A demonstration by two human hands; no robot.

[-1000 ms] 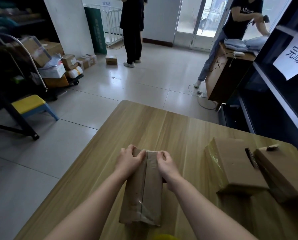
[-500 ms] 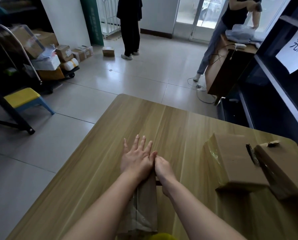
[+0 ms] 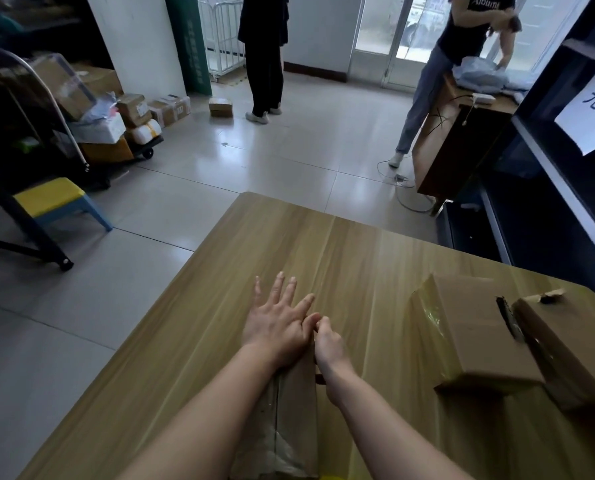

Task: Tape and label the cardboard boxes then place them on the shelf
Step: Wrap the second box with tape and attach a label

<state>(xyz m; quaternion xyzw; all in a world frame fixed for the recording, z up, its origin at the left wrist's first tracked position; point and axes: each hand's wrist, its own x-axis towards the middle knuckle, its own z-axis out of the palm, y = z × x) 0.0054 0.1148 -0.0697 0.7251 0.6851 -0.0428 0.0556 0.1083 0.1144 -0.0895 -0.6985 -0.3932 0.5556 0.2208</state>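
Three boxes are seen on the table (image 3: pixel 341 258): two taped ones, the middle box (image 3: pixel 476 337) and the far-right box (image 3: pixel 566 351), set touching at the right, well apart from the hands, and one narrow box (image 3: pixel 289 420) directly under the forearms. Its long axis is laid straight away from the person, so its far end is reached by both hands equally, with a tape strip (image 3: pixel 276 431) run along its top. The left hand (image 3: pixel 276 327) is pressed flat over that far end, its fingers (image 3: pixel 282 289) spread apart and extended past the box onto the table. The right hand (image 3: pixel 330 344) is curled against the box's right edge, its fingers closed together in a pinch beside the left thumb; what is pinched cannot be told. Compared with a second ago, the left hand has been opened from a grip at the box end into a flat press, and the box is seen nearer the view's lower edge.
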